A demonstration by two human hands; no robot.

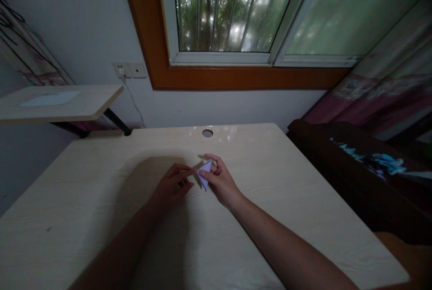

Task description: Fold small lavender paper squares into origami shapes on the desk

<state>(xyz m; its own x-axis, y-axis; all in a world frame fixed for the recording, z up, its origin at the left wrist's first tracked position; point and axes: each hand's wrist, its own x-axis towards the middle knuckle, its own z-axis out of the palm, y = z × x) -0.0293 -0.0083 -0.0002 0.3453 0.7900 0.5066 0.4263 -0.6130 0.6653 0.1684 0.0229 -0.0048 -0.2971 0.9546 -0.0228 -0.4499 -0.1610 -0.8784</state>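
A small folded piece of purple paper point(205, 178), roughly triangular, is pinched between the thumb and fingers of my right hand point(220, 179) above the middle of the table. My left hand point(175, 182) is just to its left, the index fingertip reaching to the paper's left corner. Its thumb and other fingers are apart and hold nothing that I can see. Whether that fingertip presses on the paper or only meets its edge is hard to make out.
The pale wooden table point(270, 218) has a round cable hole point(207, 133) near its back edge. A raised shelf point(60, 114) with a sheet of paper point(50, 98) stands at the back left. Beyond are a window point(236, 15) and a wall socket point(129, 70); dark furniture point(337, 168) is at the right.
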